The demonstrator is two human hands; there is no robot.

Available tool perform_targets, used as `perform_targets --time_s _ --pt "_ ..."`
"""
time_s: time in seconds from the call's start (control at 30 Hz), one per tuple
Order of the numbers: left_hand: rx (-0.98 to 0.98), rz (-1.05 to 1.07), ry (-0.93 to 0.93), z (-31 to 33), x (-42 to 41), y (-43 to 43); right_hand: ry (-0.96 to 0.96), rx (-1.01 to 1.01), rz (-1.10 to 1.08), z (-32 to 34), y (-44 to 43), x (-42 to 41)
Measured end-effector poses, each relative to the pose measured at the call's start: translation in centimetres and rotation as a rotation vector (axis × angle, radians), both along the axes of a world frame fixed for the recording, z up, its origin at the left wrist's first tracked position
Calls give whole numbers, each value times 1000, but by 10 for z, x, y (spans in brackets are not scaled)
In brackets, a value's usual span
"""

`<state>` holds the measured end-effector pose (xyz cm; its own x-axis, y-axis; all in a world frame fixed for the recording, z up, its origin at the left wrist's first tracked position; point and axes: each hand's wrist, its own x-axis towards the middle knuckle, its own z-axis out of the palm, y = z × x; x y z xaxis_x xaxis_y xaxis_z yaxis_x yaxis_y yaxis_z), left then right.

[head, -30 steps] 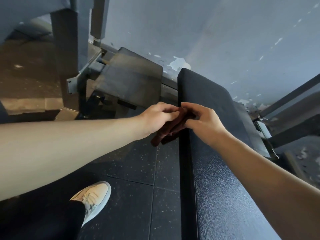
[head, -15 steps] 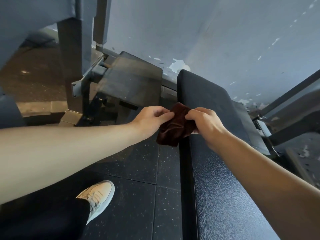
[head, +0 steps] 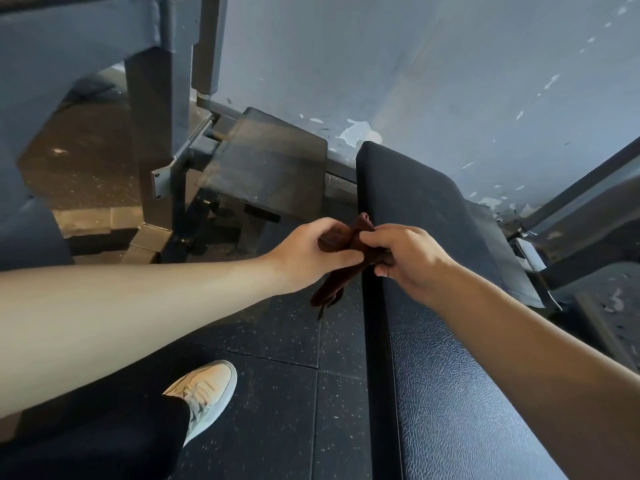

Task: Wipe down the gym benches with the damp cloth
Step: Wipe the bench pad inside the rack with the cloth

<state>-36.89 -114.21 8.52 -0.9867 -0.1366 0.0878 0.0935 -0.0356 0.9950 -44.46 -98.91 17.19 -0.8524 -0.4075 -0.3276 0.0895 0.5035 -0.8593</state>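
Both the left grip (head: 308, 252) and the right grip (head: 405, 254) pinch the bunched dark-red cloth (head: 334, 285) between them. It hangs just over the left edge of the bench (head: 450, 375), its tail dangling above the floor (head: 277, 327).

Dark red-brown cloth (head: 343, 239): bunched into a crumpled wad, not spread. It is held in the air, pinched by left hand (head: 308, 258) on one side and right hand (head: 412, 261) on the other. A small peak sticks up above the fingers. A loose tail hangs below the left hand, with a thin thread dangling at its end. It sits over the left edge of the bench, not touching the pad.

Long black vinyl-padded gym bench (head: 450, 393): flat top with a pebbled leather-grain texture and a thick side wall. It runs from bottom right up toward the wall. The far end has rounded corners and stops close to the wall base. Top surface is bare.
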Motion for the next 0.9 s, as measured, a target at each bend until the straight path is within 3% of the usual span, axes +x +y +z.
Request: perform_targets --time_s 0.13,0.3,0.4,0.6,0.9 --pt "-268 116 53 -4 -2 4 10 43 65 1 8 -4" --pt "-285 260 -85 -17 -9 13 417 322 -113 2 24 -9" --pt "-289 256 -102 -22 -16 25 523 500 0 -10 34 -5" --pt "-271 193 -59 -19 -19 58 599 579 137 -17 43 1" --pt "-336 175 -1 -26 52 97 552 596 165 -22 47 -7"
